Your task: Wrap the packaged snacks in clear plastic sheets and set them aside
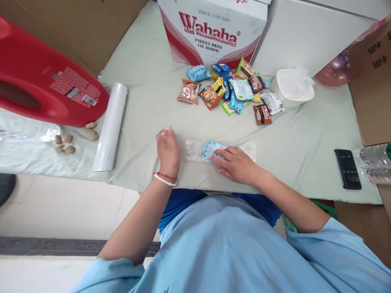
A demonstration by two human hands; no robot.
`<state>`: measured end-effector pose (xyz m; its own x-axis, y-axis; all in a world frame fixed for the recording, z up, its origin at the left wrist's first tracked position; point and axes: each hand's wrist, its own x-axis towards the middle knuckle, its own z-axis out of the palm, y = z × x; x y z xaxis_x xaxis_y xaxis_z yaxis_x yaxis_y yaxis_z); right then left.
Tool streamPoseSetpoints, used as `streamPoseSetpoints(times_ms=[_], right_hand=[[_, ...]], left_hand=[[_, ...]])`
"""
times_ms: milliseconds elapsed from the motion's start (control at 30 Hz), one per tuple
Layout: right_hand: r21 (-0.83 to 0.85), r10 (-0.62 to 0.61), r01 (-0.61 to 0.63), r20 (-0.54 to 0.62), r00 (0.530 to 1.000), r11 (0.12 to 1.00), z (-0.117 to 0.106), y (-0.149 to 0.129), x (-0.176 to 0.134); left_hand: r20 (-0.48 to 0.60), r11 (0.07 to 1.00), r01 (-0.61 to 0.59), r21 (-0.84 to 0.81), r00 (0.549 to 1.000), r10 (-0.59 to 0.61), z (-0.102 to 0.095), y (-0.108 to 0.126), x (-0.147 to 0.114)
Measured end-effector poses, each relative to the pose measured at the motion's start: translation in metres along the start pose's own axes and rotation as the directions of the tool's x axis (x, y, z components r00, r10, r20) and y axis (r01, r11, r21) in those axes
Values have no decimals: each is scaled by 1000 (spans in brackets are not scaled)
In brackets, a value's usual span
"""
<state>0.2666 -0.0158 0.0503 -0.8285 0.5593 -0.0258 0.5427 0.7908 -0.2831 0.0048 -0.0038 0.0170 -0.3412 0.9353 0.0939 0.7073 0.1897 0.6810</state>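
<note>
A small light-blue snack packet (pixel 209 149) lies on the table inside a clear plastic wrapper (pixel 193 151), which sticks out on both sides. Over the packet's right part rests my right hand (pixel 236 163), flat with fingers apart, touching it from above. To the left of the wrapper and apart from it is my left hand (pixel 168 149), its fingers curled closed and slightly blurred. Whatever it may hold is hidden. Farther back lies a pile of wrapped snacks (pixel 229 90) in blue, brown, yellow and green.
A white plastic roll (pixel 110 127) lies at left beside a red jug (pixel 51 77) and several nuts (pixel 67 138). At the back stands a Wahaha carton (pixel 214 36). A white tub (pixel 293 87), a black phone (pixel 347 169) and clear bottles (pixel 372 156) are at right.
</note>
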Motion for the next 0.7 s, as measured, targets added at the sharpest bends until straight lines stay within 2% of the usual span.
streamPoseSetpoints(times_ms=[100,167,233,333,433,500,567,633,700], right_hand=[[-20,21,-20,32,999,1000,-2,-6,-1],[-15,37,-37,28,999,999,-2,-8,-4],[7,48,-48,12,999,999,0,-8,-7],[47,45,-44,-18,999,998,4,-7,-9],[67,40,-37,-34,999,997,6,-5,-9],[85,42,-39,-34,999,996,6,-5,-9],[123,47,-41,-43,998,992,5,-3,-10],[213,33,-16,-75,997,977,1,-1,-14],[361,46,18,-167,985,932,-5,4,-22]], left_hand=[[50,997,11,82,999,-15,7,16,7],[127,984,-59,169,991,38,7,29,1],[261,937,-185,297,959,107,2,37,-8],[380,887,-268,377,918,116,-12,43,-15],[414,956,-182,230,907,74,-20,47,-12],[471,1000,-30,-10,881,31,-16,53,-12],[525,979,98,-181,851,12,-5,60,-15],[534,973,104,-206,845,23,8,68,-25],[513,992,-5,-129,856,72,20,76,-39]])
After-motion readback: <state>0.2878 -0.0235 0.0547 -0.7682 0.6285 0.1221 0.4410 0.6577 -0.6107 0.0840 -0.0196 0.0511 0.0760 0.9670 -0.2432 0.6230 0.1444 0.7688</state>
